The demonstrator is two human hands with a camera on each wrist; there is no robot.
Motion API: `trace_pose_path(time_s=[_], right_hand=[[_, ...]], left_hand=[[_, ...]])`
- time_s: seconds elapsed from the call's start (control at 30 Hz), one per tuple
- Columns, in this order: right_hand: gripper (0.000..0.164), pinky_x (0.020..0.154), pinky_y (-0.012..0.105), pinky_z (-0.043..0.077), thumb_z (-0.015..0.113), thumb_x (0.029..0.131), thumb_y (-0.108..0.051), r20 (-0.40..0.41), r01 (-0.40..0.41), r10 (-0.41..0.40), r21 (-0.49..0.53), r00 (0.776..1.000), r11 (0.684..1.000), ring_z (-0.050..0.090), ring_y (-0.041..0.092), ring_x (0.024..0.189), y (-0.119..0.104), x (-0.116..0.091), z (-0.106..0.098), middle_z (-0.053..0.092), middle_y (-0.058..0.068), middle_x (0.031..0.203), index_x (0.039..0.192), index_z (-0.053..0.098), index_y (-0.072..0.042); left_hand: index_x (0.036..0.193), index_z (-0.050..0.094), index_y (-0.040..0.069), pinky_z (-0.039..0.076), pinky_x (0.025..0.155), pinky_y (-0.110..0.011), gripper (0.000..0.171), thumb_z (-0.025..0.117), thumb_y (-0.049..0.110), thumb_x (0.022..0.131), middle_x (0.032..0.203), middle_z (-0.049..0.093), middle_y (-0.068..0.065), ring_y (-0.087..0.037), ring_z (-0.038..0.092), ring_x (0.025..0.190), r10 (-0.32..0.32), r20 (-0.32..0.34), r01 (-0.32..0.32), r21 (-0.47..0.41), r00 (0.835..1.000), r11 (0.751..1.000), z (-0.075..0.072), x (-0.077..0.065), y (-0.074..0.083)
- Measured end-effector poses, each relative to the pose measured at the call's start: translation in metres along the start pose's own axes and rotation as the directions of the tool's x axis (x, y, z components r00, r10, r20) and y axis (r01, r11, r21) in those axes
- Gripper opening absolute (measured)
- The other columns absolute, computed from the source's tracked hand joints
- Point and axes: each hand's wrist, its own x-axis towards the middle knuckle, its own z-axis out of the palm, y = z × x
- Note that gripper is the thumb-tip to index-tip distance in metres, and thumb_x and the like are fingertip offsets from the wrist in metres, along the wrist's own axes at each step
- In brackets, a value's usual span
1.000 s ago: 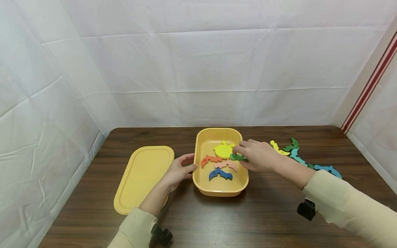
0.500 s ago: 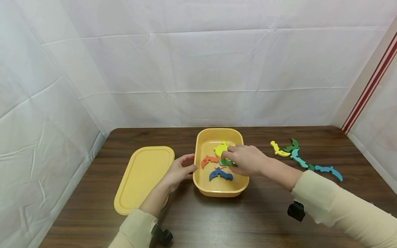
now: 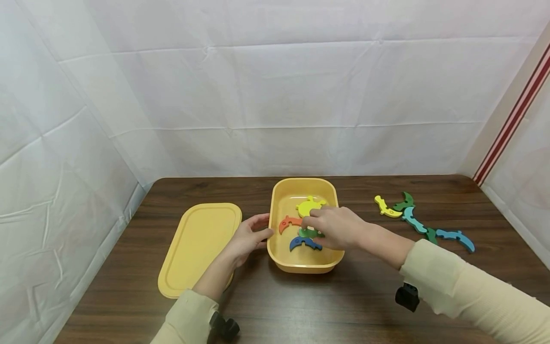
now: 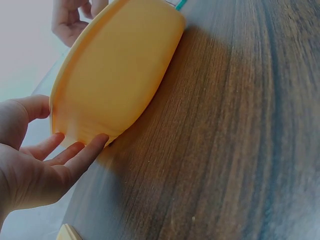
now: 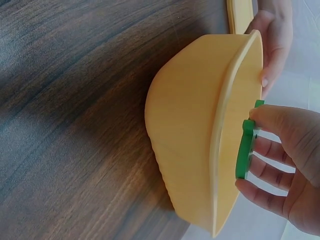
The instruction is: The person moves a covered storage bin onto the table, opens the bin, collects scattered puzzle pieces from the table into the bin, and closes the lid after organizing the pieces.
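Observation:
My left hand point(image 3: 247, 239) holds the side of a yellow plastic bin point(image 3: 306, 267); in the left wrist view its thumb meets the rim and its fingertips lie against the outer wall. Inside the bin, my right hand point(image 3: 337, 227) pinches a green animal-shaped puzzle piece point(image 5: 244, 150) between thumb and fingers. Under that hand the green piece overlaps the pink piece from the head camera. Around it in the bin lie a yellow turtle-like piece point(image 3: 308, 207), an orange piece point(image 3: 289, 222) and a dark blue piece point(image 3: 304, 242).
A flat yellow lid point(image 3: 199, 246) lies left of the bin on the dark wooden table point(image 3: 365, 291). At the right, several more pieces lie in a loose chain: a yellow one point(image 3: 386, 208), green ones and light blue ones point(image 3: 455, 236). White sheeting point(image 3: 275, 95) stands behind the table.
My right hand has moved left and lower in the bin with the green piece, from near the right rim to over the pink piece. The left hand stays on the bin.

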Motion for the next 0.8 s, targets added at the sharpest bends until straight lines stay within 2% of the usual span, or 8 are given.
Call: trace_pose_path(time_s=[0.43, 0.8], right_hand=[[0.028, 0.058, 0.023, 0.047, 0.072, 0.077, -0.025, 0.050, 0.025, -0.029, 0.063, 0.998, 0.998, 0.054, 0.012, 0.077, -0.0020, 0.0001, 0.0022, 0.059, -0.005, 0.089, 0.103, 0.062, -0.022], [0.033, 0.058, 0.025, 0.049, 0.069, 0.081, -0.031, 0.087, -0.014, 0.006, 0.089, 0.996, 0.996, 0.057, 0.014, 0.083, -0.0023, -0.0034, 0.0037, 0.059, -0.002, 0.099, 0.112, 0.062, -0.022]], left_hand=[[0.134, 0.044, 0.006, 0.054, 0.081, -0.037, 0.049, 0.059, 0.008, 0.088, 0.134, 0.046, -0.016, -0.028, 0.057, 0.109, -0.011, 0.001, 0.011, 0.002, 1.000, 1.000, 0.0000, 0.0000, 0.0014], [0.135, 0.044, 0.005, 0.054, 0.081, -0.038, 0.049, 0.058, 0.007, 0.088, 0.135, 0.045, -0.017, -0.028, 0.057, 0.109, -0.011, 0.007, 0.011, -0.002, 1.000, 1.000, 0.0001, 0.0011, 0.0007]])
